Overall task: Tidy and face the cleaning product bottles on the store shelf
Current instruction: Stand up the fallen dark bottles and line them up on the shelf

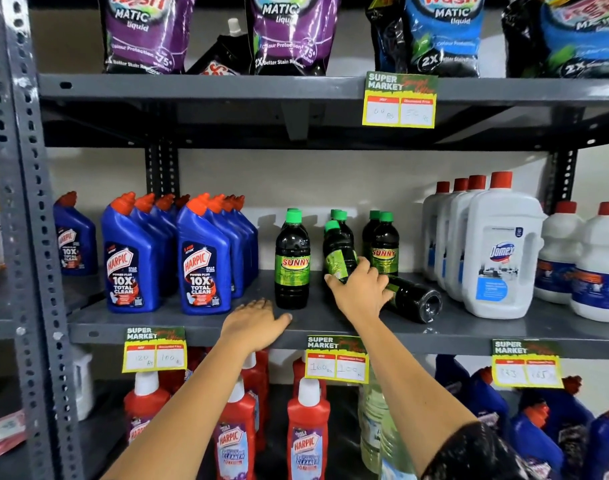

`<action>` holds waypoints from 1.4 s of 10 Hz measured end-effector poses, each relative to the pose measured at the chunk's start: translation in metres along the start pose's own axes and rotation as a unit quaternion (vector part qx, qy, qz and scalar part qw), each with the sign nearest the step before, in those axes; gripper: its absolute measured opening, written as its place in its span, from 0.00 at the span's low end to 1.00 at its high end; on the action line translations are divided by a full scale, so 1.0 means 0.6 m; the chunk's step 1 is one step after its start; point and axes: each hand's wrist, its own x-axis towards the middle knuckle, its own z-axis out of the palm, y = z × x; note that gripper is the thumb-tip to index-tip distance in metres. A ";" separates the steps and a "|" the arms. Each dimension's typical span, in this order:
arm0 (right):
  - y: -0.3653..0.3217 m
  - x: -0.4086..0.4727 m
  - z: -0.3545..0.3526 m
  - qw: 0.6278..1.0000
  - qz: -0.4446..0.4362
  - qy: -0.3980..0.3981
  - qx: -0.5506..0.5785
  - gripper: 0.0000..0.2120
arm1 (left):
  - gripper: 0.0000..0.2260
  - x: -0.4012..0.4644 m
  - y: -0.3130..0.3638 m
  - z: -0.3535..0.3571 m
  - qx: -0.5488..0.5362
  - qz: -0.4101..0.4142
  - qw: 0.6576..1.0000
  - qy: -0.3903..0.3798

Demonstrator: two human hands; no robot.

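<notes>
R hand grips a tilted green-cap bottle, label unreadable. L hand flat, open on shelf. Nearby labels: SUNNY bottle, HARPIC 10X TOTAL CLEAN.

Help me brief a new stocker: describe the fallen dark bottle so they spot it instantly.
On the grey metal middle shelf, look between the blue Harpic toilet-cleaner bottles and the white Domex jugs, among the green-capped dark Sunny bottles. The fallen dark bottle lies on its side, its round base facing you.
</notes>
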 end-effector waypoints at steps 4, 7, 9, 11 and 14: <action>0.016 0.011 0.006 0.973 0.048 -0.100 0.202 0.41 | 0.35 -0.003 0.001 -0.002 -0.005 -0.001 1.000 -0.003; 0.021 0.015 0.009 0.977 0.042 -0.055 0.203 0.39 | 0.35 -0.004 0.000 -0.003 -0.012 -0.004 1.000 -0.008; 0.014 0.012 0.016 0.980 0.055 -0.075 0.174 0.48 | 0.35 -0.001 0.001 -0.009 -0.023 -0.015 0.999 -0.038; 0.028 0.019 0.015 0.977 0.073 -0.077 0.182 0.40 | 0.35 -0.003 0.002 -0.010 -0.023 -0.016 0.999 -0.036; 0.027 0.017 0.011 0.977 0.046 -0.087 0.187 0.49 | 0.35 -0.004 0.004 -0.011 -0.019 -0.018 0.999 -0.040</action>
